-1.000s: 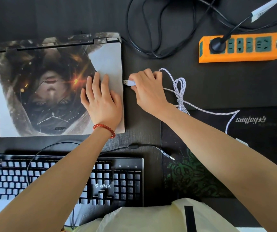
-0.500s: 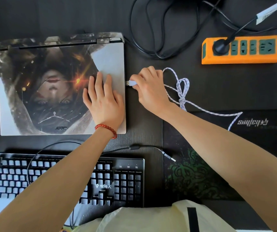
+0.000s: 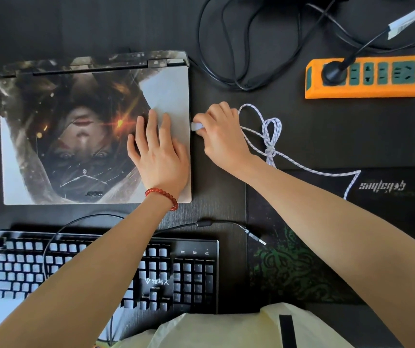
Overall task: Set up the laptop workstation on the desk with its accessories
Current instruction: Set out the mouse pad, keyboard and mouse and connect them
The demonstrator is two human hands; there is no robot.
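Observation:
A closed laptop (image 3: pixel 76 136) with a picture skin on its lid lies on the dark desk. My left hand (image 3: pixel 157 149) rests flat on the lid near its right edge, fingers straight. My right hand (image 3: pixel 222 135) pinches a white USB plug (image 3: pixel 197 126) whose tip meets the laptop's right side. From that plug a white braided cable (image 3: pixel 270 136) runs in loops, tied in a knot, toward the mouse pad (image 3: pixel 352 234). A black keyboard (image 3: pixel 189 272) lies in front, with its own USB plug (image 3: pixel 258 238) loose on the pad's edge.
An orange power strip (image 3: pixel 377 89) with one black plug in it lies at the back right. Black cables (image 3: pixel 226 59) coil behind the laptop. A pale garment (image 3: pixel 226 327) fills the bottom edge.
My right hand has pushed the white plug leftward until its metal tip no longer shows at the laptop's side. My left hand stayed on the lid.

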